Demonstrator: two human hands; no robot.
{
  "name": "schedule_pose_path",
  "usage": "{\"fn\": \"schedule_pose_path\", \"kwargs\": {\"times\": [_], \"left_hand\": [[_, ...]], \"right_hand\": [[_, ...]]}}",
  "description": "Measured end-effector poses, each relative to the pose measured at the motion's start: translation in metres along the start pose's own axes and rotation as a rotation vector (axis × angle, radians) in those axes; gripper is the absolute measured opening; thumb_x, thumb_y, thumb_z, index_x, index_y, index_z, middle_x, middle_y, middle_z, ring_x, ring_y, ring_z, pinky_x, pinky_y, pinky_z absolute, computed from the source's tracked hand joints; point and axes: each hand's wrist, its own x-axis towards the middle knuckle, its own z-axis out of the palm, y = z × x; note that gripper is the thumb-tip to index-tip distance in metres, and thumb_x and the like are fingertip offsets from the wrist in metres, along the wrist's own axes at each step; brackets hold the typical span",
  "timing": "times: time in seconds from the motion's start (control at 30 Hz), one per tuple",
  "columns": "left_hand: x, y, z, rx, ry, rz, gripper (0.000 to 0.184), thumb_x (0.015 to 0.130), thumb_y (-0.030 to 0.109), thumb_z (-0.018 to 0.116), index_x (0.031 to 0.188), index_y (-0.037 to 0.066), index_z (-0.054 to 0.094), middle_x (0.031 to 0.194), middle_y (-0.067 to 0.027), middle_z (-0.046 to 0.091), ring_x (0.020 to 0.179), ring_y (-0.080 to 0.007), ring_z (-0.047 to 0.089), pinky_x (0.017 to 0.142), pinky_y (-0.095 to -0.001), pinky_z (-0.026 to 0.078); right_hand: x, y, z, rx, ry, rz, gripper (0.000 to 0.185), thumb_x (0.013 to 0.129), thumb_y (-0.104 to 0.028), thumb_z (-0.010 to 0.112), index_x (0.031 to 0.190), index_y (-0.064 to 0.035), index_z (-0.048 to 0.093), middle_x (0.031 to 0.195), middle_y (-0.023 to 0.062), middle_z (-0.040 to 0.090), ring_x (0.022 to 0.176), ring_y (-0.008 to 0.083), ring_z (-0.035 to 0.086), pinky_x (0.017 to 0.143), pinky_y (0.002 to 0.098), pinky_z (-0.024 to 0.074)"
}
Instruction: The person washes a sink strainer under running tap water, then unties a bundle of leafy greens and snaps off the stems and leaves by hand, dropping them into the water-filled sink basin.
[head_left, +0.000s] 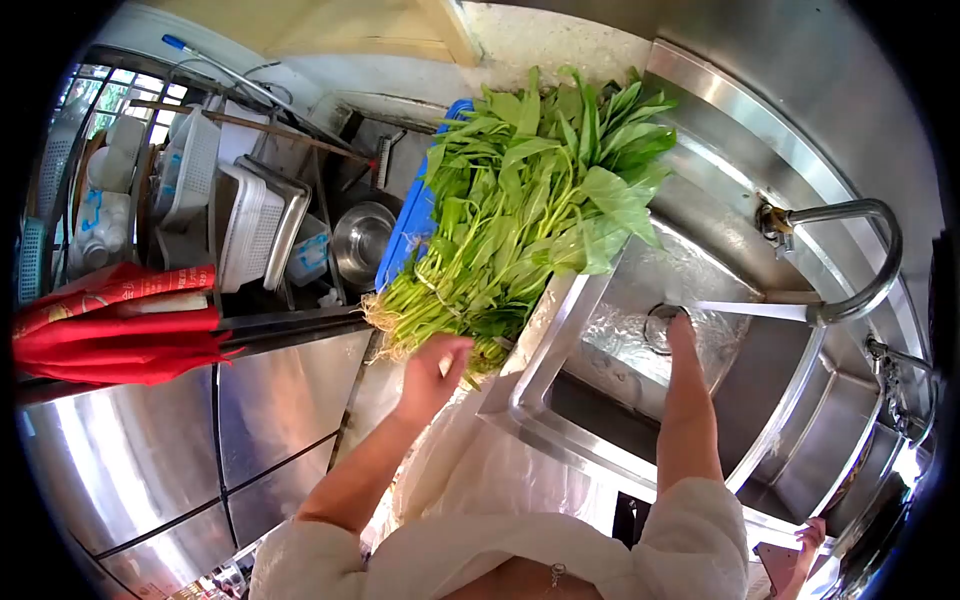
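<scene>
My left hand (432, 378) hovers beside the root end of a big pile of leafy greens (540, 190). Its fingers are loosely bent, with a gap between thumb and fingers and nothing seen in them. Long green stems and pale roots point toward me, and the broad leaves lie at the far side. My right hand (680, 328) reaches down into the steel sink (590, 300), at the edge of a round drain fitting (658, 330). Its fingertips are hidden there. A stream of water runs from the curved faucet (870, 208) into the sink, where shallow water glints.
Under the greens is a blue crate (408, 235). At left are a steel bowl (364, 243), white plastic baskets (252, 225), a brush (383, 160) and a red cloth (130, 330). Another person's hand (812, 535) shows at lower right, near further basins (800, 425).
</scene>
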Motion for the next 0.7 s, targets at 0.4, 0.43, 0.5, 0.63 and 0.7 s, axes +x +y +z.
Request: {"fn": "schedule_pose_path", "kwargs": {"times": [0.4, 0.43, 0.5, 0.63, 0.7], "left_hand": [[0.056, -0.069, -0.029, 0.696, -0.417, -0.231, 0.080, 0.056, 0.045, 0.071, 0.116, 0.008, 0.034, 0.110, -0.0147, 0.048, 0.105, -0.0286, 0.044, 0.086, -0.0424, 0.032], [0.060, -0.072, -0.033, 0.683, -0.432, -0.212, 0.080, 0.056, 0.045, 0.071, 0.116, 0.008, 0.034, 0.110, -0.0147, 0.048, 0.105, -0.0286, 0.044, 0.086, -0.0424, 0.032], [0.069, -0.078, -0.038, 0.722, -0.486, -0.213, 0.081, 0.053, 0.049, 0.070, 0.114, 0.007, 0.038, 0.111, -0.0147, 0.049, 0.105, -0.0284, 0.045, 0.087, -0.0437, 0.033], [0.082, -0.099, -0.044, 0.644, -0.572, -0.128, 0.071, 0.054, 0.051, 0.067, 0.103, 0.002, 0.052, 0.109, -0.0143, 0.050, 0.102, -0.0288, 0.047, 0.086, -0.0402, 0.038], [0.088, -0.110, -0.048, 0.507, -0.612, -0.107, 0.069, 0.057, 0.047, 0.068, 0.105, 0.000, 0.052, 0.109, -0.0157, 0.051, 0.101, -0.0282, 0.049, 0.084, -0.0352, 0.040]], "right_hand": [[-0.205, -0.154, -0.097, 0.249, 0.474, -0.285, 0.022, 0.077, -0.023, 0.052, 0.096, -0.0110, 0.053, 0.094, 0.0114, 0.056, 0.081, 0.0307, 0.056, 0.069, 0.0399, 0.0452], [-0.222, -0.173, -0.101, 0.310, 0.519, -0.357, 0.021, 0.077, -0.021, 0.052, 0.095, -0.0105, 0.053, 0.091, 0.0114, 0.057, 0.077, 0.0306, 0.057, 0.067, 0.0391, 0.0458], [-0.271, -0.231, -0.117, 0.551, 0.391, -0.348, 0.018, 0.076, -0.020, 0.053, 0.091, -0.0101, 0.054, 0.086, 0.0120, 0.058, 0.071, 0.0321, 0.058, 0.063, 0.0394, 0.0461], [-0.283, -0.272, -0.074, 0.429, 0.068, -0.314, 0.013, 0.076, -0.018, 0.050, 0.078, -0.0082, 0.058, 0.079, 0.0141, 0.059, 0.067, 0.0316, 0.058, 0.061, 0.0405, 0.0459], [-0.274, -0.276, -0.040, 0.107, -0.096, -0.422, 0.021, 0.081, -0.018, 0.048, 0.086, -0.0013, 0.058, 0.065, 0.0113, 0.061, 0.055, 0.0202, 0.061, 0.055, 0.0318, 0.0479]]}}
